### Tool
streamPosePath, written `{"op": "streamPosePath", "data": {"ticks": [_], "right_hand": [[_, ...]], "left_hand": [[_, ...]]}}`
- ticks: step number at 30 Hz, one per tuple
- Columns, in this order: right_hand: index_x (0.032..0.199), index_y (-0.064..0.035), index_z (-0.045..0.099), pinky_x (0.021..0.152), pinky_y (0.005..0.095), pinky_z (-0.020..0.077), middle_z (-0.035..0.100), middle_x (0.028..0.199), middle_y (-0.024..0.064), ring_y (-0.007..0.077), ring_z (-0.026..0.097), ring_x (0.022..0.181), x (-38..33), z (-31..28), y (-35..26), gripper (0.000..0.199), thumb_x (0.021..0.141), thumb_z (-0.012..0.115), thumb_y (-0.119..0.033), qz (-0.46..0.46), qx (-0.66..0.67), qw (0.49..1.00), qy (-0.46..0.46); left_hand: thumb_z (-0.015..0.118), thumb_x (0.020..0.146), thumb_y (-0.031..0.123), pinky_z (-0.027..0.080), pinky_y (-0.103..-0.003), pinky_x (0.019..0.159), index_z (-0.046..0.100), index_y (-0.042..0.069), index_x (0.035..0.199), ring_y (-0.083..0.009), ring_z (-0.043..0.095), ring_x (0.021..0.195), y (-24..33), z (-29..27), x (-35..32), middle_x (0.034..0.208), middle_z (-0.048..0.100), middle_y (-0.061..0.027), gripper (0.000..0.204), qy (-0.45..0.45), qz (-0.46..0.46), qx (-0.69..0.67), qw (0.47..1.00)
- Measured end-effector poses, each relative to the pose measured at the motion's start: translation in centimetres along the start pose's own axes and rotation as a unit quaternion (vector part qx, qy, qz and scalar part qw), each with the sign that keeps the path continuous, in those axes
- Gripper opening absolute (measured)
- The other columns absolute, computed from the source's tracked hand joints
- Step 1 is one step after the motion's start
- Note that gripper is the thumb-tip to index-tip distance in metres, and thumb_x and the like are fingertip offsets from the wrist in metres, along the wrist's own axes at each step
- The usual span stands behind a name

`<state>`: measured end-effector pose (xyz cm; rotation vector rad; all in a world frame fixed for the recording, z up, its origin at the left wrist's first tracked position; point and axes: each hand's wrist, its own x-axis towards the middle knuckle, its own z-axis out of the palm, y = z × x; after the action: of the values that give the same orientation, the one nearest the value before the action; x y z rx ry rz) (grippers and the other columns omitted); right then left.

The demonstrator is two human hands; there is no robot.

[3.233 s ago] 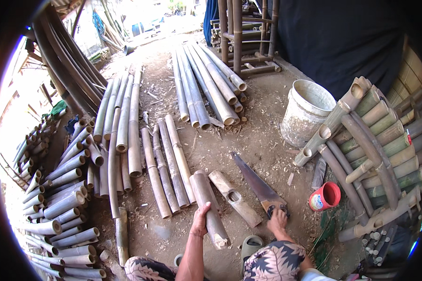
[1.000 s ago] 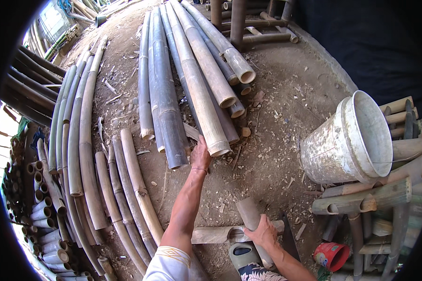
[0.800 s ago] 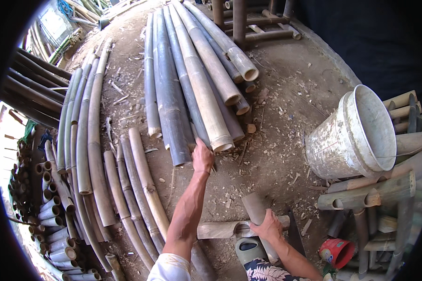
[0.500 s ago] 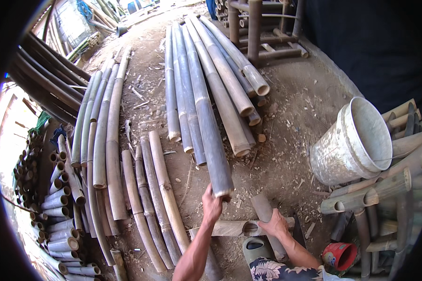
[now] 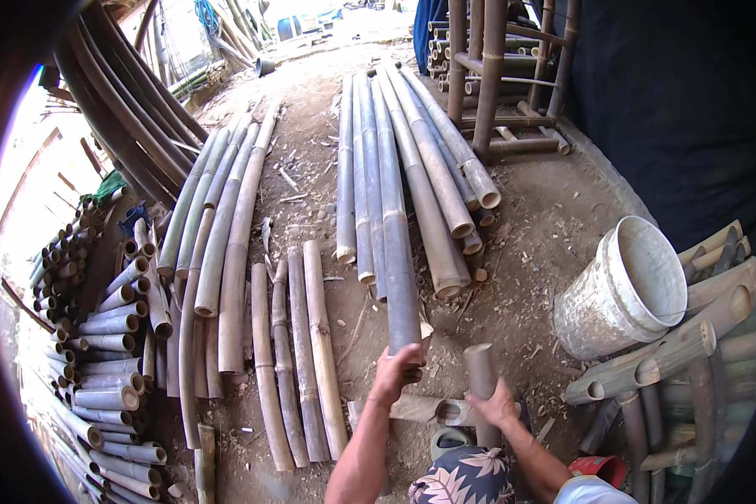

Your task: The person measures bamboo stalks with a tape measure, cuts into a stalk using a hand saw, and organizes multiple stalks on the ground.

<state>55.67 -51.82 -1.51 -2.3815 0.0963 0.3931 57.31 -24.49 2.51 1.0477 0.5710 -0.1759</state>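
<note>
My left hand [image 5: 395,375] is closed around the near end of a long grey-brown bamboo pole [image 5: 401,286], which stretches away along the top of a pile of poles. In my right hand [image 5: 497,405] is a short, dark bamboo piece [image 5: 480,370], its rounded upper end pointing away from me. The lower part of that piece is partly hidden by the hand. Just beneath both hands lies a pale bamboo length [image 5: 414,409] with an oval hole, crosswise on the ground. A patterned cloth [image 5: 466,477] covers my knee, beside a grey-green shoe [image 5: 450,438].
More bamboo poles [image 5: 244,210] lie in rows on the left, with shorter ones [image 5: 321,353] nearer. Stacked bamboo [image 5: 109,361] fills the far left. At right stand a dirty white bucket [image 5: 580,311], notched bamboo [image 5: 647,365] and a partly hidden red container [image 5: 603,470]. A bamboo frame [image 5: 487,92] stands behind.
The view has shifted, so the scene sits farther right. My left hand now grips the side of the pole's end. The short piece in my right hand stands more upright.
</note>
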Motion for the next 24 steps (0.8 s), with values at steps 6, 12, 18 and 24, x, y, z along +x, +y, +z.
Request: {"op": "streamPosePath", "data": {"ticks": [6,12,18,24], "right_hand": [[0.134,0.0004,0.041,0.082,0.0462,0.0601,0.064,0.11,0.0202,0.0295,0.069,0.092,4.4,-8.7,-12.6,0.077,0.078,0.081,-0.035,-0.207,0.29,0.93,0.087],[0.136,0.0028,0.037,0.107,0.0449,0.0488,0.058,0.12,0.0228,0.032,0.06,0.113,11.6,-13.0,-23.1,0.082,0.08,0.082,-0.038,-0.427,0.395,0.812,0.053],[0.134,0.0005,0.043,0.098,0.0465,0.0543,0.061,0.117,0.0193,0.031,0.062,0.11,13.6,-10.3,-27.8,0.088,0.076,0.08,-0.055,-0.455,0.364,0.81,-0.06],[0.132,0.0009,0.044,0.099,0.0435,0.051,0.061,0.119,0.0182,0.0296,0.061,0.112,16.0,-6.5,-27.0,0.088,0.073,0.084,-0.051,-0.429,0.333,0.837,-0.062]], "left_hand": [[0.054,0.085,0.068,0.061,-0.037,0.07,0.058,0.001,0.127,-0.0269,0.071,0.08,-2.2,-1.4,-5.2,0.098,0.069,-0.0163,0.08,-0.065,-0.052,-0.337,0.938],[0.052,0.087,0.068,0.059,-0.03,0.059,0.058,0.0,0.123,-0.0234,0.065,0.069,-7.0,-1.2,-2.2,0.094,0.064,-0.0179,0.077,-0.049,-0.054,-0.416,0.906],[0.041,0.09,0.069,0.038,-0.027,0.044,0.057,0.004,0.114,-0.0167,0.049,0.057,-7.2,-0.3,-2.6,0.087,0.058,-0.0144,0.071,-0.068,-0.081,-0.506,0.856],[0.039,0.09,0.069,0.039,-0.025,0.044,0.057,0.006,0.109,-0.014,0.047,0.055,-8.7,0.4,-2.6,0.083,0.055,-0.012,0.069,-0.095,-0.091,-0.532,0.837]]}}
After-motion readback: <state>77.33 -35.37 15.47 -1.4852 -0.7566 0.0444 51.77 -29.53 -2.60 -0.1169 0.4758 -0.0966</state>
